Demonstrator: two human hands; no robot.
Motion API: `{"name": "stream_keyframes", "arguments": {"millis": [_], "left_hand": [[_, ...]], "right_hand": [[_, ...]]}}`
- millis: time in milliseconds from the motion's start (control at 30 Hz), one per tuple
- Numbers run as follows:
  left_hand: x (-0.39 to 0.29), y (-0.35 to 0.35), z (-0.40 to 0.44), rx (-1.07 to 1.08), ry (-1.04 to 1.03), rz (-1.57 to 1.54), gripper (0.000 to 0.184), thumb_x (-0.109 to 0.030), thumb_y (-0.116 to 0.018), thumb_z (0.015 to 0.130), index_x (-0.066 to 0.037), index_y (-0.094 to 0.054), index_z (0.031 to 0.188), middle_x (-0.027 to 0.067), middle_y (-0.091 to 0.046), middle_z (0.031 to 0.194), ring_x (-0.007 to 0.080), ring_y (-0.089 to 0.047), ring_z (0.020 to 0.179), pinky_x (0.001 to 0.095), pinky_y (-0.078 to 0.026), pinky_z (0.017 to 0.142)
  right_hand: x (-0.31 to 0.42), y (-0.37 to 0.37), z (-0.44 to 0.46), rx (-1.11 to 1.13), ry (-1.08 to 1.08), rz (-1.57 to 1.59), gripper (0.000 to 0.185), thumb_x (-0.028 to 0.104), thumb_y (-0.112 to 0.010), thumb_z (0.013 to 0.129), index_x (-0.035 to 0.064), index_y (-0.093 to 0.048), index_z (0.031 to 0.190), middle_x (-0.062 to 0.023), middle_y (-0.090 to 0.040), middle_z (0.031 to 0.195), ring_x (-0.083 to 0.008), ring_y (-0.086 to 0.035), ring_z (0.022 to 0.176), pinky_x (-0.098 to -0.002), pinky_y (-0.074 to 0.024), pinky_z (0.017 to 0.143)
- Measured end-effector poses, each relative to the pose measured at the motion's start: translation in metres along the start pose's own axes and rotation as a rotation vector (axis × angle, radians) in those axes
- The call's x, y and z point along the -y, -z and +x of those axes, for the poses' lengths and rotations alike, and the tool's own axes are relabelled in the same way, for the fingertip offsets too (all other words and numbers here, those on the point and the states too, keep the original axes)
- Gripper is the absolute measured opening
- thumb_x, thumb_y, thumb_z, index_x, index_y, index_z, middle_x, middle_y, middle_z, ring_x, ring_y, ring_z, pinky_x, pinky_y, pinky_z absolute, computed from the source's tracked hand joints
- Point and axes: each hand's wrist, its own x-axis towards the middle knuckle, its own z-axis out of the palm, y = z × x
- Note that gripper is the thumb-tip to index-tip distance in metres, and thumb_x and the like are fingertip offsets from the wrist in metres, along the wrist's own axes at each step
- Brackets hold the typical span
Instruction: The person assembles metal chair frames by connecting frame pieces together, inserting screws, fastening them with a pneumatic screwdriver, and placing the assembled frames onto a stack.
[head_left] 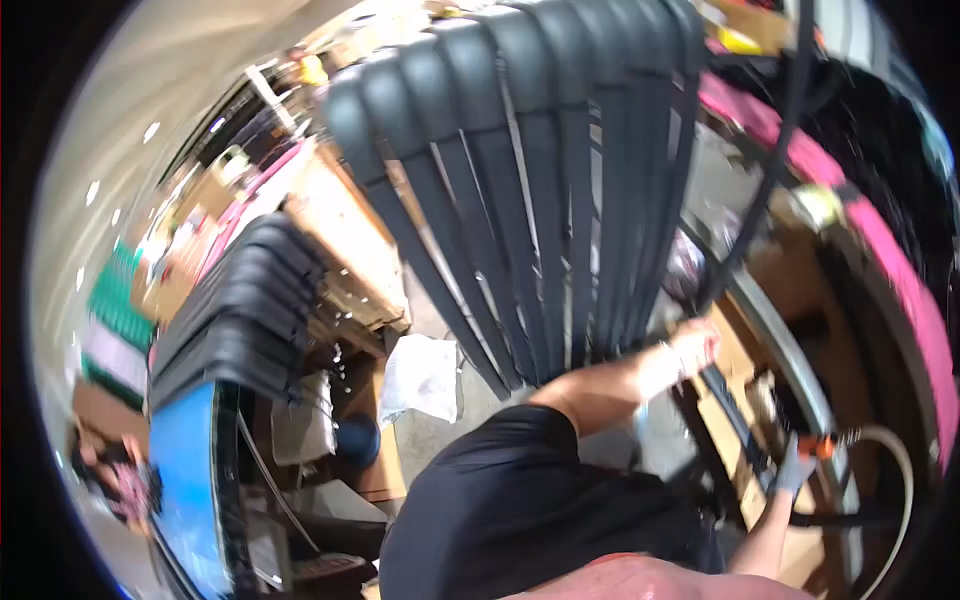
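Observation:
My left hand [692, 346] reaches out from a black sleeve, its fingers closed around a long black tube [736, 410]. The tube seems to continue upward as a curved black length [757, 215]. Bright light and blur hide the finger detail. Lower right, my right hand [795, 467] wears a grey glove. It is closed on a tool with an orange body [822, 446], from which a pale hose [908, 480] curls down. The tool's tip is hard to make out. Close by both hands runs a grey metal rail [790, 345].
A tall stack of black padded pieces with rounded tops [520, 70] stands straight ahead. Another black stack [250, 300] sits at left above a blue panel [185, 450]. A white bag [421, 378] lies on the floor. Pink edging [890, 240] curves along the right. Cardboard lies beneath the rail.

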Motion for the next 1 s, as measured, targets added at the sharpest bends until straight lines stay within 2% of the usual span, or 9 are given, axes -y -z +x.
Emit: {"name": "stream_keyframes", "arguments": {"millis": [67,100,200,467,600,800,933,1000], "left_hand": [[-0.020,-0.033,-0.030,-0.206,0.052,-0.008,0.010,0.000,-0.050,0.078,-0.007,-0.050,0.085,0.0048,-0.054,0.062,0.0163,-0.054,0.051,0.0282,-0.046,0.047],[-0.019,-0.031,-0.030,-0.190,0.034,-0.013,0.010,0.000,-0.050,0.078,-0.007,-0.050,0.085,0.0048,-0.054,0.062,0.0163,-0.054,0.051,0.0282,-0.046,0.047],[-0.025,-0.015,-0.033,-0.173,0.066,0.022,0.017,-0.001,-0.053,0.079,-0.009,-0.048,0.093,0.0039,-0.056,0.073,0.0173,-0.057,0.066,0.0325,-0.049,0.063],[-0.030,-0.026,-0.055,-0.270,0.065,0.011,0.022,-0.002,-0.056,0.079,-0.007,-0.045,0.098,0.0062,-0.055,0.084,0.0205,-0.057,0.077,0.0356,-0.049,0.073],[-0.031,-0.029,-0.059,-0.278,0.057,0.024,0.021,-0.004,-0.054,0.080,-0.006,-0.047,0.100,0.0049,-0.056,0.081,0.0180,-0.058,0.072,0.0333,-0.051,0.067],[-0.028,-0.031,-0.061,-0.266,0.059,0.020,0.023,-0.004,-0.054,0.080,-0.006,-0.046,0.102,0.0051,-0.056,0.082,0.0179,-0.058,0.073,0.0325,-0.051,0.067],[-0.027,-0.032,-0.062,-0.268,0.069,0.034,0.024,-0.005,-0.055,0.080,-0.007,-0.046,0.102,0.0051,-0.056,0.081,0.0173,-0.058,0.071,0.0314,-0.051,0.066],[-0.027,-0.031,-0.063,-0.274,0.079,0.035,0.023,-0.006,-0.056,0.080,-0.007,-0.047,0.101,0.0046,-0.056,0.079,0.0166,-0.057,0.069,0.0304,-0.051,0.064]], "right_hand": [[-0.013,0.002,-0.001,-0.049,0.061,0.006,0.036,0.013,-0.067,0.072,0.0001,-0.048,0.100,-0.0050,-0.053,0.090,-0.0139,-0.049,0.080,-0.0287,-0.0414,0.076],[-0.026,0.006,0.004,-0.065,0.110,-0.032,0.037,0.013,-0.067,0.073,0.0001,-0.047,0.101,-0.0052,-0.052,0.090,-0.0144,-0.049,0.079,-0.0285,-0.0412,0.076],[-0.015,0.011,0.003,-0.054,0.107,-0.085,0.039,0.013,-0.067,0.073,0.0000,-0.045,0.103,-0.0053,-0.052,0.090,-0.0147,-0.049,0.080,-0.0281,-0.0409,0.076],[0.009,0.002,-0.003,-0.123,0.075,-0.045,0.043,0.013,-0.066,0.073,0.0001,-0.043,0.107,-0.0054,-0.051,0.089,-0.0152,-0.048,0.078,-0.0278,-0.0401,0.076],[0.002,0.003,0.000,-0.122,0.084,-0.013,0.044,0.013,-0.067,0.073,0.0006,-0.043,0.108,-0.0052,-0.050,0.088,-0.0149,-0.047,0.077,-0.0280,-0.0398,0.076],[-0.021,0.009,0.011,-0.094,0.109,-0.062,0.043,0.011,-0.067,0.073,0.0016,-0.043,0.107,-0.0040,-0.049,0.087,-0.0139,-0.047,0.076,-0.0280,-0.0403,0.075],[-0.018,0.012,0.012,-0.084,0.080,-0.063,0.042,0.011,-0.066,0.073,0.0024,-0.042,0.106,-0.0031,-0.049,0.086,-0.0130,-0.047,0.074,-0.0280,-0.0408,0.073],[-0.010,0.015,0.012,0.004,-0.004,0.066,0.042,0.010,-0.067,0.073,0.0028,-0.042,0.105,-0.0027,-0.049,0.085,-0.0128,-0.046,0.072,-0.0278,-0.0412,0.072]]}}
